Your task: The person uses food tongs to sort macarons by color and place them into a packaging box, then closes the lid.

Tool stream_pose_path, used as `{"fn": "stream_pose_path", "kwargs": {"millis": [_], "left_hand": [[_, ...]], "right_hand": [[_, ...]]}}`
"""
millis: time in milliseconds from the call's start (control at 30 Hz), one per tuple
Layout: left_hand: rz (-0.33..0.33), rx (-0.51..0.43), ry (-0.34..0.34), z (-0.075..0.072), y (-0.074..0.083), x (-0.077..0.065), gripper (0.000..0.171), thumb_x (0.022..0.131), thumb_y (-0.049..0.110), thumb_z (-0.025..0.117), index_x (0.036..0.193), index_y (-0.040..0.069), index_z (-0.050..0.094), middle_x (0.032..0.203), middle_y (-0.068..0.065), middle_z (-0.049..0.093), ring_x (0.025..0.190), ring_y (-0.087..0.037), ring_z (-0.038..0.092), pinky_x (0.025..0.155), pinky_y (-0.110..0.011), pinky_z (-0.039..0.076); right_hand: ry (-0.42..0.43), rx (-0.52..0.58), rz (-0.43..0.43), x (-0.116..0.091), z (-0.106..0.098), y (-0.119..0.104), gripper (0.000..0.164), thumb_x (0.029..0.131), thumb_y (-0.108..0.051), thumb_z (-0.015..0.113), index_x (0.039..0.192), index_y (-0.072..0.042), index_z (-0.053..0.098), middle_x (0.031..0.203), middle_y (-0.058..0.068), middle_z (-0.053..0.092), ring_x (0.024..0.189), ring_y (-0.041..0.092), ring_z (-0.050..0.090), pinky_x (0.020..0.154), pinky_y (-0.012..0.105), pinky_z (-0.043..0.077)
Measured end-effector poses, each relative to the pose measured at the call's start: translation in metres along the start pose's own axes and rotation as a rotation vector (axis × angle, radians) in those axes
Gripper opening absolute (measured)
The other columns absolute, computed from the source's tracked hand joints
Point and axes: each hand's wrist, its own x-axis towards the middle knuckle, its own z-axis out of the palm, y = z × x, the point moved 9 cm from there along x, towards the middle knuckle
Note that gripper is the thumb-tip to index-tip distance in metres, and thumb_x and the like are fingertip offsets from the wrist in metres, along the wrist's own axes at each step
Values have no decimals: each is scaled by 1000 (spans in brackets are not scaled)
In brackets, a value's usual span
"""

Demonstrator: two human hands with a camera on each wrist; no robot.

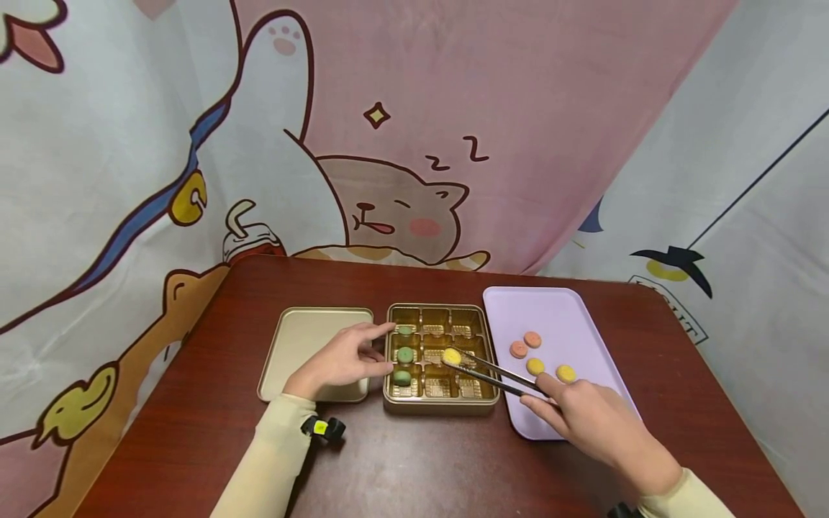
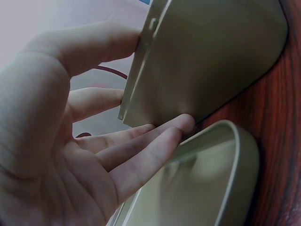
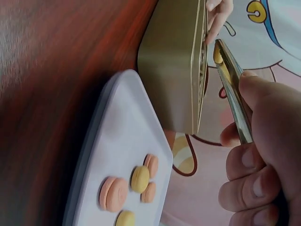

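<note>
room: table [image 1: 421, 460] nearside of box [image 1: 440, 409] | left blocked: left hand [image 1: 346, 358] | right blocked: tongs [image 1: 492, 380]

Tin [image 1: 442, 408] satin metal; insert [image 1: 437, 388] shiny plastic; tongs [image 3: 236, 106] polished metal; tray [image 1: 557, 316] smooth matt plastic; table [image 1: 414, 460] glossy wood; backdrop [image 1: 550, 108] cloth.

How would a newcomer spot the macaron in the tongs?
On the table, find the gold box beside the purple tray. Over the box, tongs in the right hand pinch a yellow macaron. It alone is held; the other yellow ones lie on the tray.
</note>
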Motion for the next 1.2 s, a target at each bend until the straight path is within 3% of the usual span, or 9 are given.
{"fn": "stream_pose_path", "kwargs": {"millis": [200, 567, 800, 1200], "left_hand": [[4, -4, 0, 0, 0, -1, 80, 92, 17, 82, 161, 9, 43, 143, -21, 51, 97, -17, 74, 85, -20, 62], [11, 2, 4, 0, 0, 0, 79, 93, 17, 82, 161, 9, 43, 143, -21, 52, 97, -18, 74, 85, -21, 62], [7, -3, 0, -1, 1, 1, 80, 93, 17, 82, 161, 9, 43, 143, -21, 52, 97, -18, 73, 85, -21, 63], [0, -4, -8, 0, 0, 1, 79, 93, 18, 82, 161, 10, 43, 141, -21, 52, 97, -17, 73, 85, -21, 63]], "right_hand": [[-26, -18, -43, -5, 0, -13, 38, 96, -51, 73, 79, -31, 45, 54, -21, 27, 51, 3, 33, 45, 25, 29], [-12, -38, -112, -7, -1, -18, 40, 95, -51, 74, 77, -31, 44, 56, -22, 25, 51, 1, 35, 44, 27, 32], [-45, -40, -87, -7, 2, -15, 38, 96, -54, 72, 81, -29, 47, 55, -21, 29, 51, 3, 37, 44, 29, 34], [-27, -43, -56, -8, -1, -11, 37, 97, -51, 73, 83, -27, 48, 55, -19, 28, 50, 1, 33, 44, 27, 32]]}}
